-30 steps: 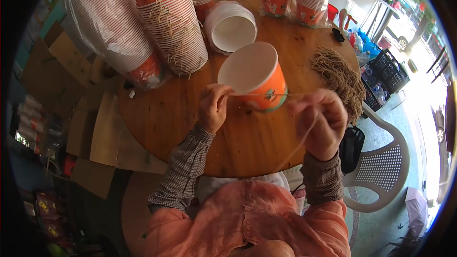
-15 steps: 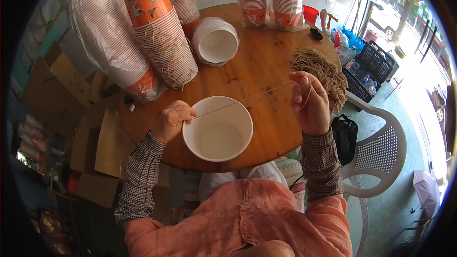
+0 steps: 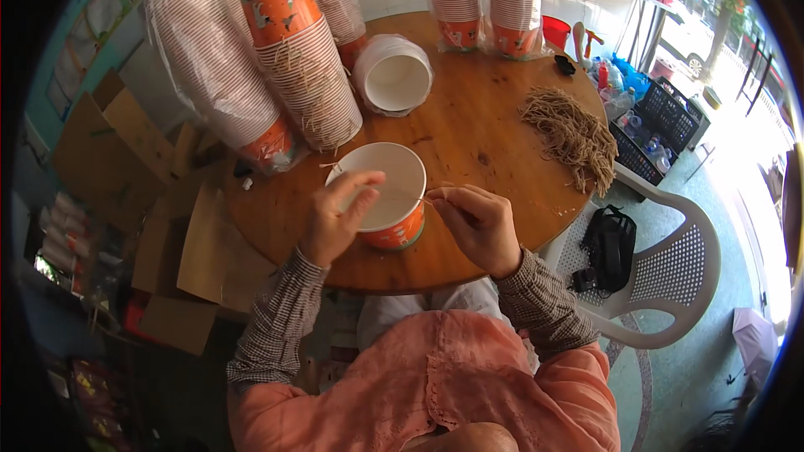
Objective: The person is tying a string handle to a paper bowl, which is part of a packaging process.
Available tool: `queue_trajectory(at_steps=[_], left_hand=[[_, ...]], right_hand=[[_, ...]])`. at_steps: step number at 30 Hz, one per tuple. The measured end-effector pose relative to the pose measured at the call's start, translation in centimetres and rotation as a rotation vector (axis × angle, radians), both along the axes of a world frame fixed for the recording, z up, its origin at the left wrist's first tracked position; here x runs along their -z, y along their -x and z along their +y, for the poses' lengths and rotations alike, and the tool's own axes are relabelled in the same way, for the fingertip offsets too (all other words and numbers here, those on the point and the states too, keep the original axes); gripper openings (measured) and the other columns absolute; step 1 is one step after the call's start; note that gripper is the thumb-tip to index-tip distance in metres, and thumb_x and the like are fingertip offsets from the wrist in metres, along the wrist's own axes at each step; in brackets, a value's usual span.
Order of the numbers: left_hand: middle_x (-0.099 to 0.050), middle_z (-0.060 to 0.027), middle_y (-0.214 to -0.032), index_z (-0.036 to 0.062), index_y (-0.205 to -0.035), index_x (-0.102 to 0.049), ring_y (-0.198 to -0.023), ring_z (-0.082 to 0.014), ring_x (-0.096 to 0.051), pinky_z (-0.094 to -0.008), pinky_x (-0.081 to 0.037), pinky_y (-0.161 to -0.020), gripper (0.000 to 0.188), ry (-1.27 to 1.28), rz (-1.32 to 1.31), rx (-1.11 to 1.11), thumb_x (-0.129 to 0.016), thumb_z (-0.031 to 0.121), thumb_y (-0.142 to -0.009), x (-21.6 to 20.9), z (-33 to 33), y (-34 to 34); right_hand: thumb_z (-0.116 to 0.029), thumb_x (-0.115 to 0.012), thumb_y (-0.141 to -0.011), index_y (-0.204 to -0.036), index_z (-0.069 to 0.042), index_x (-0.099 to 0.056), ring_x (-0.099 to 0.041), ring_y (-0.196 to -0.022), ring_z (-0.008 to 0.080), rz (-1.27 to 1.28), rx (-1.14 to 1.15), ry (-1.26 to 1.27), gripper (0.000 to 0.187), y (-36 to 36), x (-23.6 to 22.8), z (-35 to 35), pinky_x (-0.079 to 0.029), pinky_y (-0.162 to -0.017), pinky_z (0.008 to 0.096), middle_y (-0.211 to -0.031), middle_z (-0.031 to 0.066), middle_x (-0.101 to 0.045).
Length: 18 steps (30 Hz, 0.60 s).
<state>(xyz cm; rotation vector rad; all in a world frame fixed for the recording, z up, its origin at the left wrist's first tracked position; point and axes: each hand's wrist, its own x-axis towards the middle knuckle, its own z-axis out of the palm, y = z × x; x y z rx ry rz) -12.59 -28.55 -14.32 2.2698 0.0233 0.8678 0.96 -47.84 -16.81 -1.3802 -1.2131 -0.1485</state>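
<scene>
A white-lined paper bucket with an orange, patterned outside stands near the table's front edge, tilted a little toward me. Thin twine runs across its mouth, and a small twine end sticks out at its far left rim. My right hand is closed in a pinch on the twine at the right rim. At the left rim, my left hand has its fingers and thumb apart, with nothing visible held. Beyond my right hand lies a loose bundle of brown twine.
Tall stacks of paper buckets stand at the far left, one with twine ends poking out. A plastic-wrapped bucket lies beside them. More stacks stand at the back. A white chair holds a black bag.
My hands have come closer together and down to the bucket's rim. The left hand has let go of its twine end. The bucket now shows its outer side.
</scene>
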Motion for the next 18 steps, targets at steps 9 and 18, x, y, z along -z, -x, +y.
queue_trajectory(at_steps=[9,18], left_hand=[[-0.064,-0.0037,-0.082,-0.0003,-0.093,-0.065,-0.076,-0.0096,-0.058,-0.0232,-0.047,-0.072,0.050,0.481,0.074,0.167,-0.042,0.043,-0.102,1.6,-3.9,2.3],[-0.056,-0.0033,-0.067,0.0013,-0.078,-0.055,-0.062,-0.0121,-0.054,-0.0265,-0.042,-0.059,0.038,0.364,0.043,-0.007,-0.050,0.031,-0.101,1.6,-7.0,1.5]], right_hand=[[-0.006,-0.067,-0.082,-0.103,-0.006,-0.069,-0.056,-0.052,0.0236,-0.373,0.085,0.074,0.021,1.8,-0.7,-0.3,-0.044,-0.047,0.0340,-0.061,0.0073,-0.054],[-0.007,-0.067,-0.084,-0.105,-0.007,-0.067,-0.057,-0.054,0.0237,-0.401,0.073,0.096,0.021,1.9,-0.3,-0.6,-0.044,-0.048,0.0343,-0.064,0.0074,-0.056]])
